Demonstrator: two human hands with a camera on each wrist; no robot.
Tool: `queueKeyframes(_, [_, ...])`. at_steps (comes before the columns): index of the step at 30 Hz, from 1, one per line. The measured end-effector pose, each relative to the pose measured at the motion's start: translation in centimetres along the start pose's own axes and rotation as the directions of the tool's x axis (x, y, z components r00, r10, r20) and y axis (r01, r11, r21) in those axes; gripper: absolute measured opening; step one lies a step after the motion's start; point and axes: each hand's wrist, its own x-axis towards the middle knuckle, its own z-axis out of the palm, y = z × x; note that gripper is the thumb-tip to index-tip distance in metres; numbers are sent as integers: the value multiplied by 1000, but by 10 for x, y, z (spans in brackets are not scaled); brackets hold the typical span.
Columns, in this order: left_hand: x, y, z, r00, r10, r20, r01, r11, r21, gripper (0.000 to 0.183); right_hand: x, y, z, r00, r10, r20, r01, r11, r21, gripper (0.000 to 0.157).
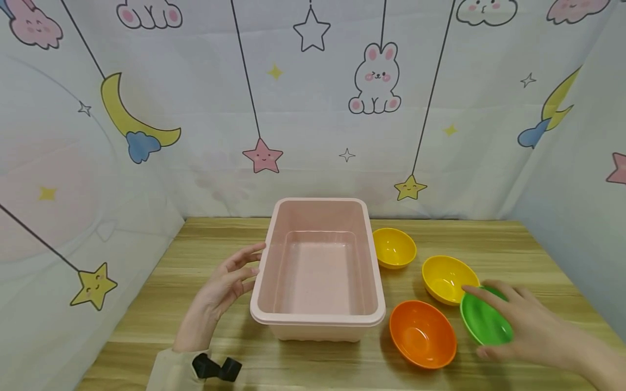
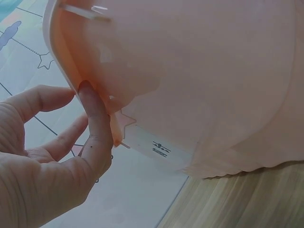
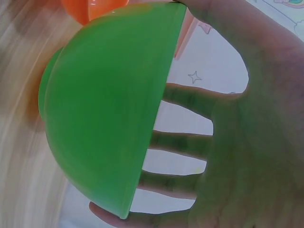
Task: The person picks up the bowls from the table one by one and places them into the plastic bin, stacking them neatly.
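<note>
A pale pink rectangular plastic tub [image 1: 318,320] stands mid-table, with nothing visible inside it. At its left side, my left hand [image 1: 227,285] touches the rim with relaxed fingers; in the left wrist view, the thumb and forefinger [image 2: 52,99] meet the rim's lip. My right hand [image 1: 530,326] is spread over a green bowl [image 1: 481,320] at the table's right. In the right wrist view, the straight fingers reach across the mouth of the green bowl [image 3: 104,109], thumb by one edge and little finger by the opposite edge. The fingertips behind the bowl's wall are hidden.
An orange bowl [image 1: 423,334] sits between the tub and the green bowl. Two yellow bowls stand farther back: one yellow bowl [image 1: 393,248] beside the tub, the other yellow bowl [image 1: 449,279] close to the green one. Printed cloth walls [image 1: 313,119] enclose the wooden table [image 1: 225,233].
</note>
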Motion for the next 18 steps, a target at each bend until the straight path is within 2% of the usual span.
queueKeyframes(5, [0, 0, 0, 1000, 5, 0, -5, 1000, -4, 51, 4, -5, -5, 1000, -14, -7, 14, 1000, -10, 97])
queueKeyframes(11, [0, -1, 0, 1000, 5, 0, -5, 1000, -1, 51, 8, -11, -11, 1000, -7, 29, 8, 1000, -22, 98])
queueKeyframes(18, [1, -1, 0, 1000, 5, -3, -5, 1000, 3, 51, 13, -20, -20, 999, -41, 16, 41, 999, -36, 97])
